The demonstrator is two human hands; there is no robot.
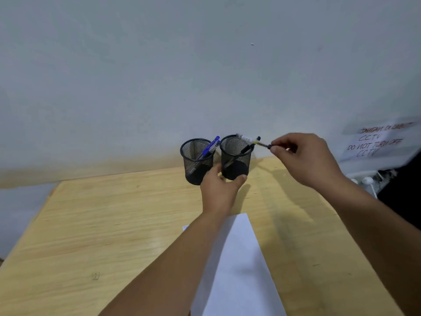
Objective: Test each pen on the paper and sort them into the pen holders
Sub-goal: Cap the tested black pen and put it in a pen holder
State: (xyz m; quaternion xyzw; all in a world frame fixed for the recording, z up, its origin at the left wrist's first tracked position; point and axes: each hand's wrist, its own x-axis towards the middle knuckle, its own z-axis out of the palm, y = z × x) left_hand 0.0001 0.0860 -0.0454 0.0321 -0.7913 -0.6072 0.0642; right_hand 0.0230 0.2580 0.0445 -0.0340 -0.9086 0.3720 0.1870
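Observation:
Two black mesh pen holders stand at the back of the wooden desk. The left holder (197, 164) contains a blue pen (210, 147). My left hand (222, 190) grips the base of the right holder (235, 156), thumb and fingers curved round it. Another black pen (247, 148) leans inside this holder. My right hand (305, 158) pinches the dark end of a clear-and-black pen (251, 140), which lies almost level over the right holder's rim. A white sheet of paper (239, 267) lies on the desk below my arms.
The wooden desk (109, 224) meets a pale wall at the back. At the right, a taped paper notice (376, 142) with handwriting hangs above white cables (366, 180) and a dark area beyond the desk's edge.

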